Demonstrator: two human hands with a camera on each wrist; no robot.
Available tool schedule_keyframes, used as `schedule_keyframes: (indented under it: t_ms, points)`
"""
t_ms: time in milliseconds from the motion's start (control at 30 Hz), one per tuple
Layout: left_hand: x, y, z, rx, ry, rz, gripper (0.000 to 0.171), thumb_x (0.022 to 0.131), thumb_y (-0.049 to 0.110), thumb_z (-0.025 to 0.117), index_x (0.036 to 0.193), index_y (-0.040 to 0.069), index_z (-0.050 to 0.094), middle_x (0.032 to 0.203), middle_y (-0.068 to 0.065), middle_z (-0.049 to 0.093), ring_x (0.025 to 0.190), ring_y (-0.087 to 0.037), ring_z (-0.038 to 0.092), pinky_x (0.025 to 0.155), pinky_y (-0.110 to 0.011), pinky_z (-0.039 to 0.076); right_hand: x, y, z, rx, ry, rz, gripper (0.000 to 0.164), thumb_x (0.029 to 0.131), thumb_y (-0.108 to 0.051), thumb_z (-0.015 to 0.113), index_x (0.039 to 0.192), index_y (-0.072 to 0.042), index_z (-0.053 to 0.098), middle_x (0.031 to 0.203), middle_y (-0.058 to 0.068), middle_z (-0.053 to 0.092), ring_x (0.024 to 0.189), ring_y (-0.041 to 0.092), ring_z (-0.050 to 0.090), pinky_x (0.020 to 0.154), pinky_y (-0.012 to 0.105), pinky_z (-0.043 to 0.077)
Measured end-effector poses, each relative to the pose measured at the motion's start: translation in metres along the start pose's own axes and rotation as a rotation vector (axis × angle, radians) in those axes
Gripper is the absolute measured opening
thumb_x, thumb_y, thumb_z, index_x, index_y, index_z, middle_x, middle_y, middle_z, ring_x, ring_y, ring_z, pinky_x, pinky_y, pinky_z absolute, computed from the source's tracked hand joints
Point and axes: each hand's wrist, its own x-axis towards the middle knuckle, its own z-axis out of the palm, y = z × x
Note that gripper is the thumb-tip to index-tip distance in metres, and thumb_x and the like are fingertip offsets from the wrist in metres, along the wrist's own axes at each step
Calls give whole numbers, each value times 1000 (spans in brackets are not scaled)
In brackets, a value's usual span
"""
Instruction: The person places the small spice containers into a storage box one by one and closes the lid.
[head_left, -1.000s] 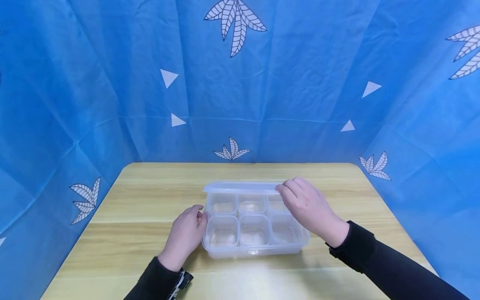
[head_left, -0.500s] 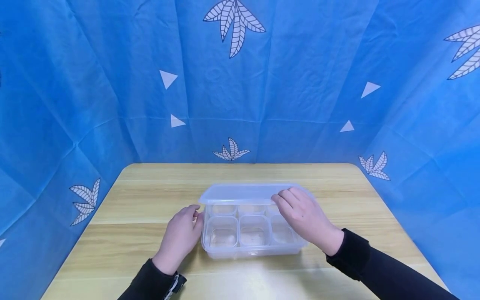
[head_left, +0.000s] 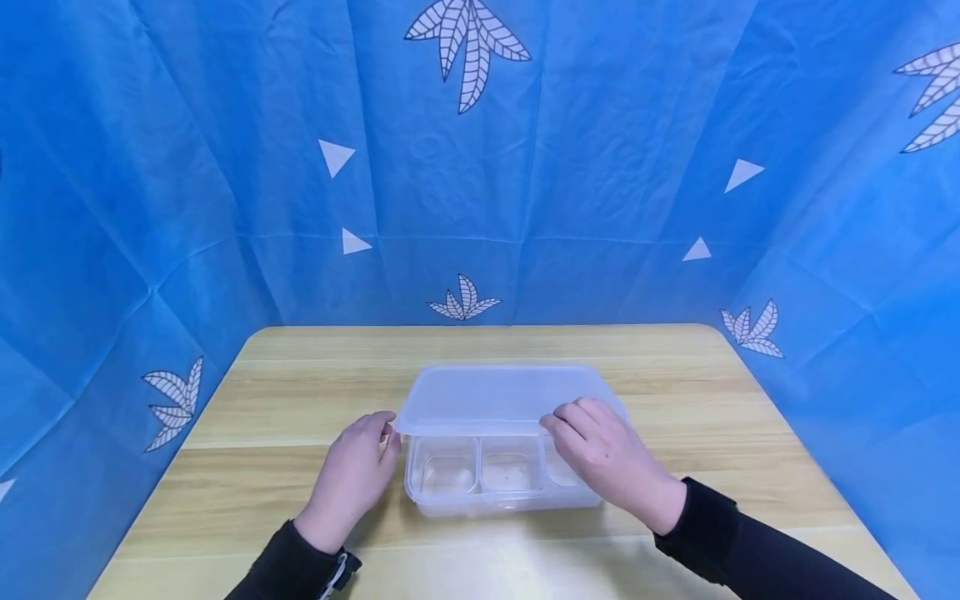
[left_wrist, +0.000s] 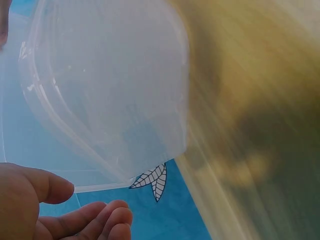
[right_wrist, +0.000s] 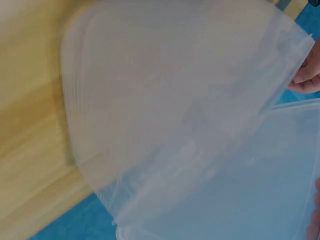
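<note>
A clear plastic divided food box lies on the table, its front row of compartments uncovered. Over its back part a translucent lid slopes, the front edge raised. My right hand pinches that front edge right of the middle; only its fingertips show in the right wrist view. By the lid's front left corner is my left hand, fingers loosely bent. In the left wrist view the left thumb lies at the lid's edge, with a gap between it and the other fingers.
The box stands mid-table on a light wooden table with rounded back corners. A blue curtain with white leaves and triangles hangs behind the table and along both sides.
The lid's front edge has come forward and down, now covering the back row of compartments. My right hand moved with it, toward me. The left hand shifted slightly left, off the box's side.
</note>
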Motion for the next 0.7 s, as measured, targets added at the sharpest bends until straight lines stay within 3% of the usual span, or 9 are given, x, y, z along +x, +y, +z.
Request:
schedule_keyframes:
  t_ms: [200, 500, 700]
  points:
    - [-3, -3, 3, 9, 11, 7, 30, 95, 9, 63, 119, -8, 65, 103, -18, 69, 95, -32, 68, 83, -49, 55, -11, -11, 4, 58, -9, 20, 29, 105, -11, 40, 101, -2, 67, 89, 4, 58, 76, 20, 53, 67, 29, 45]
    - [-6, -9, 6, 4, 49, 49, 25, 98, 6, 57, 115, -8, 66, 104, -19, 70, 95, -34, 68, 83, -49, 55, -29, -20, 8, 157, -193, 50, 33, 108, -24, 40, 106, -8, 69, 95, -2, 58, 86, 15, 54, 75, 26, 46]
    - [-6, -13, 7, 8, 55, 57, 25, 98, 7, 57, 115, -8, 67, 102, -18, 70, 94, -34, 68, 83, -49, 55, -36, -21, 12, 181, -241, 20, 32, 108, -27, 44, 110, -9, 71, 97, -4, 60, 88, 13, 54, 78, 25, 46]
